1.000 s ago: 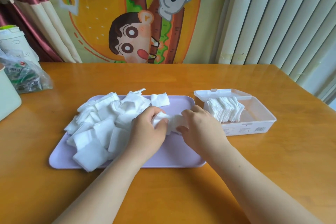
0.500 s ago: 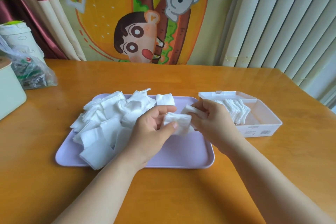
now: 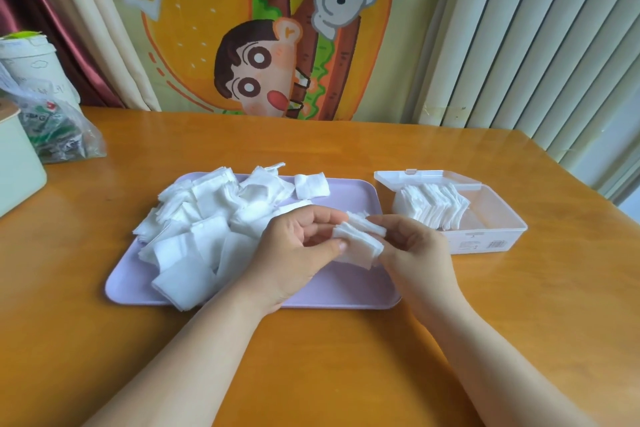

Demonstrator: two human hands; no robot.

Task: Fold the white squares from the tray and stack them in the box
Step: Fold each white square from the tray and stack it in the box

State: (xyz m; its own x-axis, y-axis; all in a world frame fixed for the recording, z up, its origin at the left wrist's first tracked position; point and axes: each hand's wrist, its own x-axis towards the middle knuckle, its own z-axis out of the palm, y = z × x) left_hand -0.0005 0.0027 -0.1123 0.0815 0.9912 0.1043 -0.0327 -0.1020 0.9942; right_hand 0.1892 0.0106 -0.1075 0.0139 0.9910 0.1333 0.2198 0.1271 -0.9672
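Note:
A lilac tray (image 3: 349, 288) lies on the wooden table with a heap of white squares (image 3: 207, 218) over its left half. Above the tray's right part, my left hand (image 3: 298, 250) and my right hand (image 3: 412, 250) both pinch one white square (image 3: 360, 241), which is partly folded between them. To the right stands a clear plastic box (image 3: 491, 229), lid open at the back, with a row of folded squares (image 3: 433, 206) leaning in its left end.
A clear bag (image 3: 59, 128), a white cup (image 3: 31, 62) and a pale green container (image 3: 17, 163) sit at the table's far left. A cartoon cloth and curtains hang behind. Bare table lies in front of the tray and right of the box.
Both hands have lifted the square off the tray and folded it over; the right hand drew its edge across toward the left hand. The view shifted slightly.

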